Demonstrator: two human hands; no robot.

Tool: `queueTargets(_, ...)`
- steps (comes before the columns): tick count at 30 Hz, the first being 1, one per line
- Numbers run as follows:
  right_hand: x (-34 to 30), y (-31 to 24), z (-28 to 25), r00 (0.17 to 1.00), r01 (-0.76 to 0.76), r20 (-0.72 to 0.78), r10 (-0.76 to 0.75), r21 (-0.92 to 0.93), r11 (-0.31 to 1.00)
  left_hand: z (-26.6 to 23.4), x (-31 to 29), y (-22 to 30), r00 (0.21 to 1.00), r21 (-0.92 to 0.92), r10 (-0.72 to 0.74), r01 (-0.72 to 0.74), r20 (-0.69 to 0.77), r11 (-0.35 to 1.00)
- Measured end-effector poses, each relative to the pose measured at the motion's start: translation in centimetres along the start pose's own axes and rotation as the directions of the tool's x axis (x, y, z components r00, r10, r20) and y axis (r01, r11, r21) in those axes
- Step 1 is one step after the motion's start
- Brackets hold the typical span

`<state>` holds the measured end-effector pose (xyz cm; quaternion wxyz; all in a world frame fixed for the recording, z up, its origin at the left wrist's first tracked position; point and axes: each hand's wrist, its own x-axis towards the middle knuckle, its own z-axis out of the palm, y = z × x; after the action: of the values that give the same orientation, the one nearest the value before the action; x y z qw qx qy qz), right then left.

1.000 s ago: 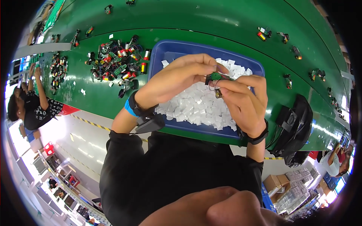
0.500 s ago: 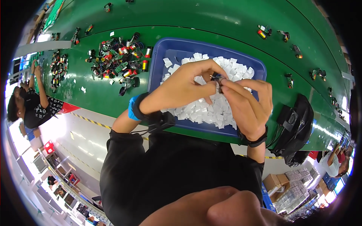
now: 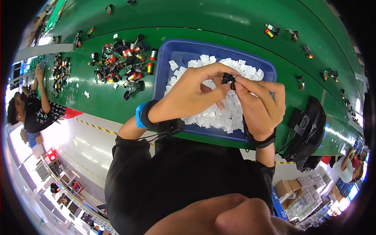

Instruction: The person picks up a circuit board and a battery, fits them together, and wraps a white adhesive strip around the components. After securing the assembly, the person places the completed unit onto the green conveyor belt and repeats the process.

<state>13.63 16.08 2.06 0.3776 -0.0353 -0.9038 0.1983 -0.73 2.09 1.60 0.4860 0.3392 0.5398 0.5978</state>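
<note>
Over the blue tray (image 3: 159, 78), both hands meet at a small black electronic part (image 3: 227, 78) with thin pins or wires showing. My left hand (image 3: 192, 91) pinches its left side between thumb and index finger. On its other side, the thumb and fingertips of my right hand (image 3: 263, 105) close on it. The fingers cover much of the part, so its exact kind is unclear. Below the hands, many small white paper-like squares (image 3: 223, 116) fill the tray.
A heap of circuit boards with battery-like cylinders (image 3: 121, 64) lies left of the tray on the green table (image 3: 184, 17). Similar assemblies (image 3: 271, 31) are scattered to the right. A black bag (image 3: 313, 125) sits at the right edge. Another person (image 3: 35, 103) works at far left.
The black part has turned between my fingertips and shows more of itself. My right hand's fingers have shifted slightly; my left hand stays nearly in place.
</note>
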Motion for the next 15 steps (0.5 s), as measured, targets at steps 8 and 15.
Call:
queueTargets(8, 1.3, -0.8, -1.1, 1.000, -0.007, -0.028, 0.006, -0.028, 1.000, -0.1, 0.3, 0.7, 0.999, -0.170, 0.026, -0.031, -0.028, 0.985)
queueTargets(15, -0.7, -1.2, -1.1, 0.840, -0.531, 0.243, 0.485, 0.549, 0.645, 0.0, 0.3, -0.2, 0.980, -0.202, 0.189, -0.197, -0.060, 0.959)
